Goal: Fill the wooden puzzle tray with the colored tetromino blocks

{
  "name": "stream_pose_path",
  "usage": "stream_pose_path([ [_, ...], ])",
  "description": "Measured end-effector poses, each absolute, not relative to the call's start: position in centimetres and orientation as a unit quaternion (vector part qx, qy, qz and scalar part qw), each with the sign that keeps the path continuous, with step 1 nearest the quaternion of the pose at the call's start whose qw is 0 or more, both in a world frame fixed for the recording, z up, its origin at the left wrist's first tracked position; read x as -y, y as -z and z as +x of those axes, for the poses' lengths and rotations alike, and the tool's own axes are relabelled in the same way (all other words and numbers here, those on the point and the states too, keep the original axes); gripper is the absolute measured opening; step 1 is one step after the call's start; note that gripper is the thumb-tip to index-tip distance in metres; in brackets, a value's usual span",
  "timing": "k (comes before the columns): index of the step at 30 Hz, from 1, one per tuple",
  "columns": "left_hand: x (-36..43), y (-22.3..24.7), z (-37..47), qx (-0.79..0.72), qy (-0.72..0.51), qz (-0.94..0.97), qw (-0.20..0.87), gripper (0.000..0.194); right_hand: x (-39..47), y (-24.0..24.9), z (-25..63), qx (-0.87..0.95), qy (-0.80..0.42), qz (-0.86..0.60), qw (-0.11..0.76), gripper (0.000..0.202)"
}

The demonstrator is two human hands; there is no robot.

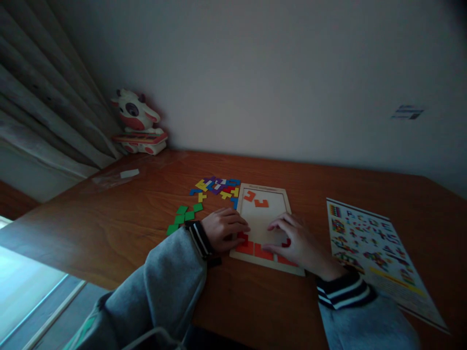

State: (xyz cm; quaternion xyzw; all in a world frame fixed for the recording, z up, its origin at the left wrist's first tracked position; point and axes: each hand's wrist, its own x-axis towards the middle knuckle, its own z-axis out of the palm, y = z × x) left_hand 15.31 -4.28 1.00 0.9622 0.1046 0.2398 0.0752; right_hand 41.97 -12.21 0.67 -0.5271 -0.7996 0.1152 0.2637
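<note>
Puzzle board (265,216) sits near the front edge of the table (127,214), and both your hands are on its near end. Your left hand (223,229) lies flat, fingers loosely curled over a red piece (242,237) at the board's left edge. Your right hand (297,243) is half curled on another red piece (287,242); can't tell if it's actually gripped. Two orange pieces (256,199) lie at the far end. Loose colored pieces (218,187) are piled left of the board, and a pattern sheet (372,248) lies toward the right edge.
</note>
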Motion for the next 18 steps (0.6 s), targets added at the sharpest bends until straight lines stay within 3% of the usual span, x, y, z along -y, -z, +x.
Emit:
stream_pose_path([
  [8,5.1,-2.1,15.3,-0.140,-0.187,0.967,0.101,0.043,12.8,-0.6,39.8,0.796,-0.111,-0.540,0.250,0.038],
  [18,1.8,-1.8,12.4,-0.248,-0.202,0.948,-0.001,0.033,12.3,-0.3,40.6,0.795,-0.092,-0.522,0.294,0.016],
])
